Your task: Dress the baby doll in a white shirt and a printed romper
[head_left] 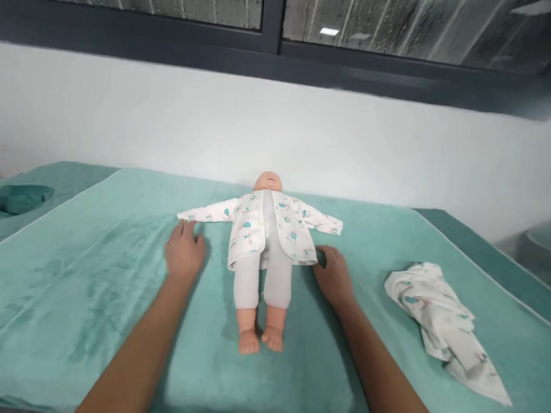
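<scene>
A baby doll (278,283) lies on its back on the green bed cover, its head toward the wall and its bare feet toward me. It wears a white, patterned baby jacket (249,228), open down the front, with both sleeves spread out sideways. My left hand (185,250) is at the cuff of the left-hand sleeve, fingertips touching or just below it, thumb apart. Beside the jacket's right-hand lower corner rests my right hand (333,275), with a gap between thumb and forefinger. Whether it touches the hem is hard to see. Neither hand visibly grips anything.
A crumpled white cloth (438,315) with a similar print lies to the right on the green bed cover (85,294). Behind the bed stands a white wall (191,125), with a dark window frame (173,45) above it. Folded green fabric (14,199) is at the far left.
</scene>
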A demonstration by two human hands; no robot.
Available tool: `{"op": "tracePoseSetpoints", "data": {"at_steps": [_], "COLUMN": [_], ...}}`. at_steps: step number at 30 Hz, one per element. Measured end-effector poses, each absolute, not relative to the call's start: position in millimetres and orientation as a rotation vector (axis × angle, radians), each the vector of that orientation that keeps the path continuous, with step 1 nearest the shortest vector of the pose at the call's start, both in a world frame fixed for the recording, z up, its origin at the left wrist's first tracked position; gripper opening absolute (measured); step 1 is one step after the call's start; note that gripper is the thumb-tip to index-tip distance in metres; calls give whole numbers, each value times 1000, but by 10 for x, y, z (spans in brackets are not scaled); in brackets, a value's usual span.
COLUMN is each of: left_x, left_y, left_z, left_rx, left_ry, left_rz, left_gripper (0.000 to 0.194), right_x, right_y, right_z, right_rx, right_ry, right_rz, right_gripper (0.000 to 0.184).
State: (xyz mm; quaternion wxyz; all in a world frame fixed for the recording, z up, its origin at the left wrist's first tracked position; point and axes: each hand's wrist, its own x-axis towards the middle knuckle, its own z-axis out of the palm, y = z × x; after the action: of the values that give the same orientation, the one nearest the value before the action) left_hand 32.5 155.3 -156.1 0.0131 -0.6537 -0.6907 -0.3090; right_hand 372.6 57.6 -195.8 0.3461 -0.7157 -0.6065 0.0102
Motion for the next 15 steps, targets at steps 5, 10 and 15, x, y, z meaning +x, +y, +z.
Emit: {"op": "tracePoseSetpoints", "data": {"at_steps": [5, 10, 15], "left_x": [295, 245, 304], "left_y": [1239, 816, 511], "left_z": [-1625, -1729, -1750], "left_rx": [-2277, -2464, -2684], "left_ry": [-1968, -1726, -1678], "left_rz": [-885, -852, -996], "left_gripper": [40, 34, 33], "right_x": [3659, 4237, 5011], "right_y": [-260, -882, -1142], "right_z": [-1966, -1865, -1718], "right_rx": [-1833, -2036, -2446], "right_ry": [-1693, -1626, -1259], "right_rz": [-69, -640, -345], "right_gripper": [28, 44, 62]}}
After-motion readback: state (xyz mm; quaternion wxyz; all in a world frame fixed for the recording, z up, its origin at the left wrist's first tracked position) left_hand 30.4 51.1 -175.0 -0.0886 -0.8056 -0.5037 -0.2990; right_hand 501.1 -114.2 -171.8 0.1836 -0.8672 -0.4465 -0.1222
